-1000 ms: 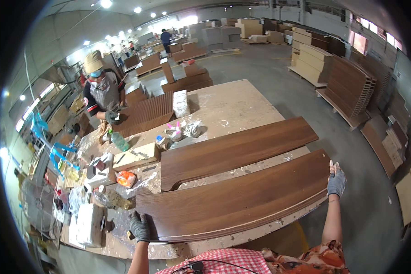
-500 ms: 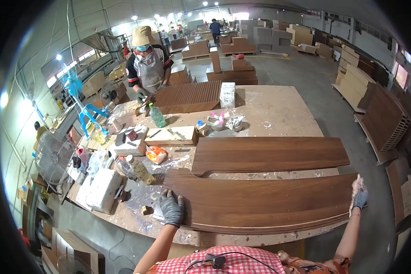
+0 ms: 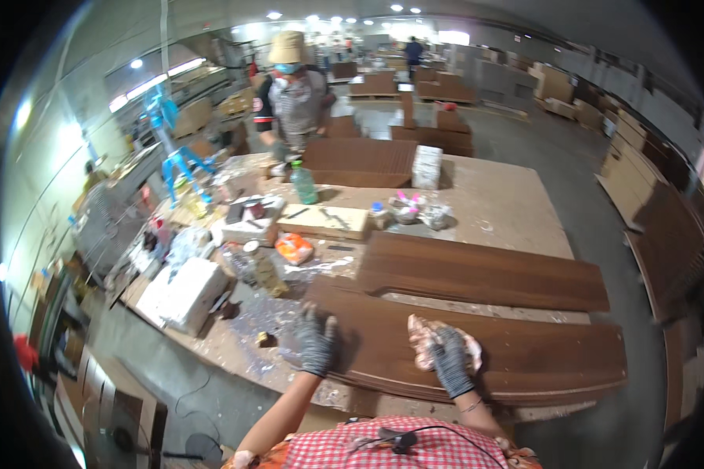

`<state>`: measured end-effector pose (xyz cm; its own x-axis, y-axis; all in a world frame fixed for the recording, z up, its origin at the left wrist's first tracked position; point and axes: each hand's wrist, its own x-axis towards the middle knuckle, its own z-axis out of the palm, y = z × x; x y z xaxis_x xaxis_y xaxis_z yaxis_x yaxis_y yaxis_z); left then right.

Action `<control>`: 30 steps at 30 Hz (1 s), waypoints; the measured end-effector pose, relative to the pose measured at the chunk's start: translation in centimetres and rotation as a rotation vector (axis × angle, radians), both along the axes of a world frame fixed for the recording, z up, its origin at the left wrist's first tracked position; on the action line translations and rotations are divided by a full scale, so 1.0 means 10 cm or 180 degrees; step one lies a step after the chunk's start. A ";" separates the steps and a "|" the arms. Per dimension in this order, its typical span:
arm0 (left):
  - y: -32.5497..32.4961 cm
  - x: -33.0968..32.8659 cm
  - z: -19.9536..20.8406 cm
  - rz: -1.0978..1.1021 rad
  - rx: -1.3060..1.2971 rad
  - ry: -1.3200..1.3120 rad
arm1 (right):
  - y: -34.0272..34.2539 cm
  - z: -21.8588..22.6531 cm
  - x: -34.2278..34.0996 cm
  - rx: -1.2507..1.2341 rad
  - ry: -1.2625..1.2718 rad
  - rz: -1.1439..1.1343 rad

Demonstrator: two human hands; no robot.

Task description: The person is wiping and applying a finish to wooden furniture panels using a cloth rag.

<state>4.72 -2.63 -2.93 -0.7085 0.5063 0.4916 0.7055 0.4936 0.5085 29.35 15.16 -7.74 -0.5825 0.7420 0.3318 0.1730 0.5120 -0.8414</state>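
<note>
A stack of dark brown wood-grain boards (image 3: pixel 555 352) lies along the near side of the worktable. My left hand (image 3: pixel 315 341), in a grey knit glove, rests at the stack's left end with its fingers stretched out, holding nothing. A crumpled pale pink patterned rag (image 3: pixel 422 338) is under my right hand (image 3: pixel 450 361), gloved in grey, which presses it on the top board near its middle. Just beyond lies another brown board (image 3: pixel 485 270), with a curved notch between it and the near stack.
Bottles (image 3: pixel 264 270), an orange packet (image 3: pixel 293 248), a pale wooden block (image 3: pixel 325 220) and a white wrapped block (image 3: pixel 184 295) crowd the table's left side. Across the table, a co-worker (image 3: pixel 293 102) stands by slatted brown panels (image 3: pixel 360 162). Stacked boards (image 3: pixel 669 250) stand at right.
My right hand has moved left with the rag, from the board's right end to near its middle. My left hand stays at the left end. The view has shifted and tilted.
</note>
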 end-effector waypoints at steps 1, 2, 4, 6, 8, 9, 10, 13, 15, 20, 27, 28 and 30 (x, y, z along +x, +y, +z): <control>-0.06 0.10 0.17 -0.0200 0.0292 -0.0105 | -0.25 0.27 -0.22 -0.0522 0.0366 0.0402; -0.12 0.14 0.11 -0.0705 0.0621 0.0039 | -0.45 0.48 -0.34 -0.0954 0.0464 0.0540; -0.15 0.29 0.07 -0.1491 0.0839 0.0225 | -0.55 0.54 -0.46 -0.1156 0.0750 0.0709; -0.09 0.54 0.26 -0.1902 0.0491 0.0200 | -0.47 0.66 -0.42 -0.1728 0.1265 0.0822; -0.10 0.63 0.36 -0.1860 0.0463 -0.0075 | -0.37 0.96 -0.27 -0.1649 0.1329 0.0897; -0.17 0.56 0.27 -0.1768 0.0460 -0.0089 | -0.36 1.17 -0.18 -0.1368 0.1012 0.0828; -0.19 0.45 0.18 -0.1347 0.0916 -0.0270 | -0.23 1.01 -0.11 -0.1607 0.1420 0.0876; -0.41 0.02 0.08 -0.0227 0.1495 -0.0637 | -0.09 0.92 0.15 -0.2166 0.2113 0.0471; -0.75 -0.52 -0.22 0.0429 0.1147 -0.0779 | -0.14 0.95 0.22 -0.2307 0.2063 0.0253; -1.27 -1.28 -0.65 0.1050 -0.0955 -0.0436 | -0.22 0.88 0.26 -0.2461 0.2030 0.0185; -1.21 -1.40 -0.64 0.0313 -0.1326 -0.0439 | -0.28 1.01 0.33 -0.2211 0.1741 0.0156; -1.26 -1.45 -0.71 0.0373 -0.1240 -0.0538 | -0.27 0.99 0.34 -0.2281 0.1698 0.0185; -1.38 -1.57 -0.93 0.0471 -0.0632 -0.0952 | -0.27 0.98 0.36 -0.2538 0.1543 0.0151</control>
<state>-10.94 -16.47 -12.22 -0.8782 0.4525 0.1548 0.4544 0.6885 0.5653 33.00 12.46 2.06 -0.5493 0.8341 -0.0506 -0.2951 -0.2503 -0.9221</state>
